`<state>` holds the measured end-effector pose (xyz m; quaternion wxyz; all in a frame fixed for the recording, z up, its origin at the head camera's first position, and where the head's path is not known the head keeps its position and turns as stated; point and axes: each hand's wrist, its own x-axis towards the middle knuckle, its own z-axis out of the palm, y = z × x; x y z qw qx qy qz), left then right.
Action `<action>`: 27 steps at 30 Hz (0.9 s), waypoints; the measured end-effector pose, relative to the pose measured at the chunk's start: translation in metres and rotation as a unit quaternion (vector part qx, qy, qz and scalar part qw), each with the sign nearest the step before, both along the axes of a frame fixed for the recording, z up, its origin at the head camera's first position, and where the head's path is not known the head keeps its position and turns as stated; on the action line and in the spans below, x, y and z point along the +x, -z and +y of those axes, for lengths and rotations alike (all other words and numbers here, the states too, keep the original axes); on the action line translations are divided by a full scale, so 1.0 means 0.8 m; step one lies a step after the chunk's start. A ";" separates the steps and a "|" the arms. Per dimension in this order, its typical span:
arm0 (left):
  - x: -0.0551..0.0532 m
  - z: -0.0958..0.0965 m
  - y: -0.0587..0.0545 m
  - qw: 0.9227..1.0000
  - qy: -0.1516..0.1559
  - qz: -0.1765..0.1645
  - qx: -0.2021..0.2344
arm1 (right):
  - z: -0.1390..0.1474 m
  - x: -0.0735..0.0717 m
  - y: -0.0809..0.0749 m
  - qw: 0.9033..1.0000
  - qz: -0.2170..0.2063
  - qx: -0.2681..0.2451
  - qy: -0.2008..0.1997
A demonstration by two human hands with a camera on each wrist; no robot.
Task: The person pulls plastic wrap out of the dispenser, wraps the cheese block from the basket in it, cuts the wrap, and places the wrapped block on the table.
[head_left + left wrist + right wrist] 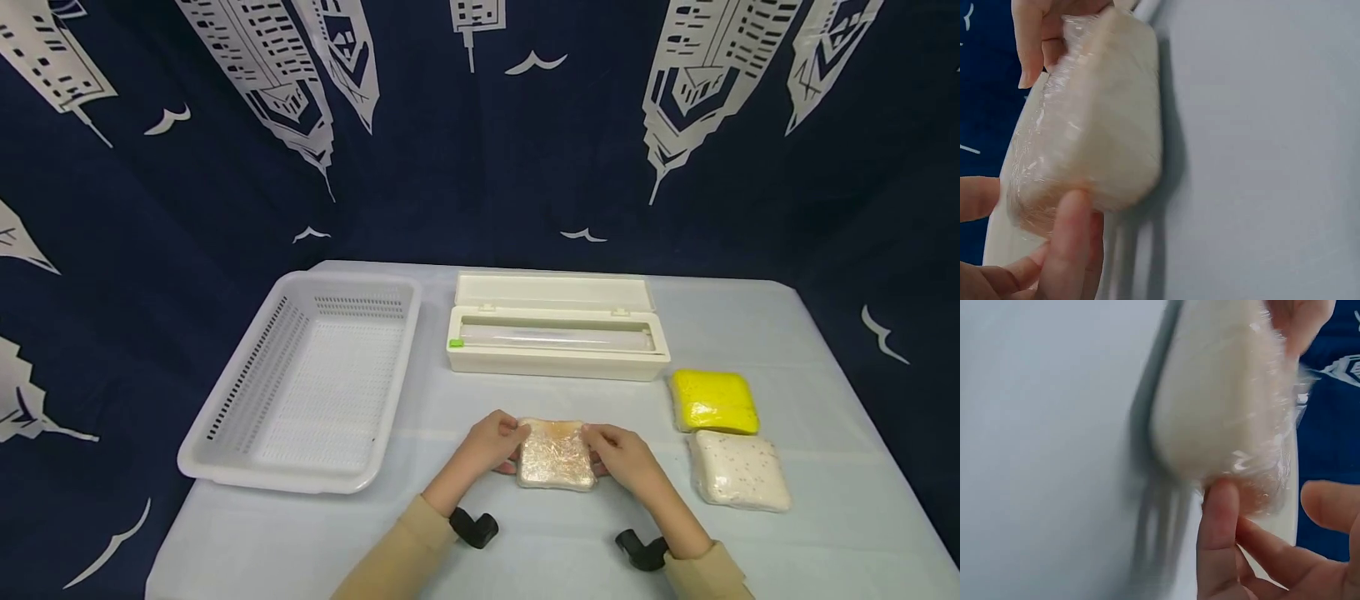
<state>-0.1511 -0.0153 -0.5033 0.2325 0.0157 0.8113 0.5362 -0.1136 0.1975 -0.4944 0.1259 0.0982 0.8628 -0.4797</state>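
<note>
A square piece of bread (pixel 556 457) with a browned face is covered in shiny, wrinkled clear film. My left hand (pixel 491 442) holds its left edge, and my right hand (pixel 622 457) holds the opposite edge. Up close in the left wrist view, a fingertip presses the side of the wrapped bread (pixel 1116 112), which stands tilted over the table. The right wrist view shows fingertips against the other side of the bread (pixel 1210 394), with loose film along its far face. Parts of the fingers behind the bread are hidden.
Behind the hands stands an open white film dispenser box (pixel 558 363) with a clear roll inside. A white perforated basket (pixel 382 392) is on the left. On the right lie a yellow wrapped block (pixel 715 402) and a speckled white wrapped block (pixel 740 470).
</note>
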 end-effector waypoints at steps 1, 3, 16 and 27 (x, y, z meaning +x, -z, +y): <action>-0.001 0.000 -0.003 1.000 -0.005 0.000 0.010 | -0.001 0.000 -0.003 1.000 0.004 -0.002 0.005; -0.002 -0.001 -0.010 1.000 -0.017 0.010 0.023 | -0.001 0.000 -0.011 1.000 0.020 -0.007 0.016; 0.033 -0.002 -0.019 0.988 -0.040 0.150 -0.005 | -0.008 0.021 -0.019 0.996 0.093 -0.010 0.014; 0.055 0.009 0.007 0.991 -0.053 0.115 0.033 | -0.010 0.035 0.005 0.996 0.088 -0.002 -0.016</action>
